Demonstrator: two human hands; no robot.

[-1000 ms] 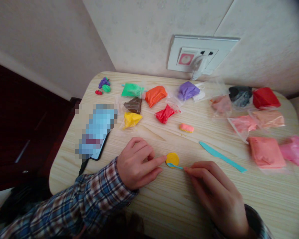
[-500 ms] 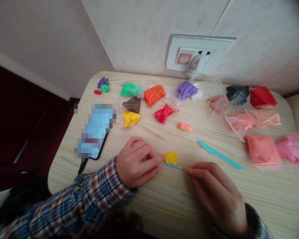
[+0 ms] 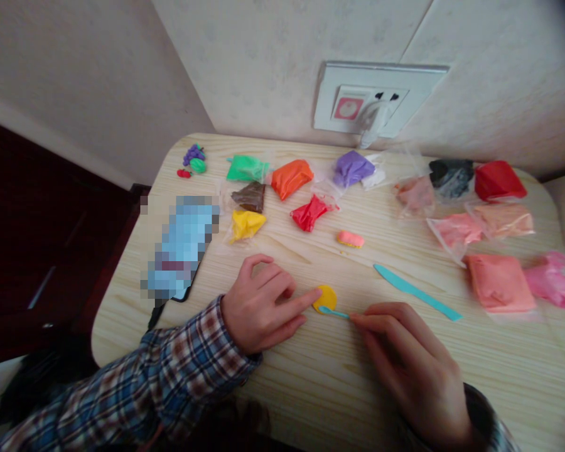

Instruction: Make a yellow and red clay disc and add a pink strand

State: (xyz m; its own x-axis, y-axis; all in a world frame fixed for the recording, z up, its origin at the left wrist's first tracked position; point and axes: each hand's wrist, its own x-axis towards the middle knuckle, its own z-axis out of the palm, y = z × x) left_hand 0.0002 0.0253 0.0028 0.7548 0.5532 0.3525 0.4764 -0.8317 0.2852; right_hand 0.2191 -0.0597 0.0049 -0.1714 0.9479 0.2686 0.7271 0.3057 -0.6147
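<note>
A flat yellow clay disc (image 3: pixel 328 296) lies on the wooden table between my hands. The index finger of my left hand (image 3: pixel 266 307) is stretched out, its tip resting on the disc's left edge; the other fingers are loosely bent and hold nothing. Between thumb and fingertips, my right hand (image 3: pixel 407 358) pinches a small turquoise modelling tool (image 3: pixel 339 313) with a spoon-like end. That end touches the front part of the disc. Behind my right hand lies a turquoise plastic knife (image 3: pixel 419 292). A small pink-and-yellow clay piece (image 3: pixel 351 238) sits farther back.
Bags of clay stand along the back, among them green (image 3: pixel 248 168), orange (image 3: pixel 292 179), purple (image 3: pixel 353 168) and yellow (image 3: pixel 246 225). More bags, including a salmon one (image 3: pixel 500 282), fill the right side. A phone (image 3: pixel 186 245) lies left, near small clay fruits (image 3: pixel 194 156).
My left index finger has slid slightly to the right, farther onto the yellow disc. My right hand and the tool have shifted very slightly.
</note>
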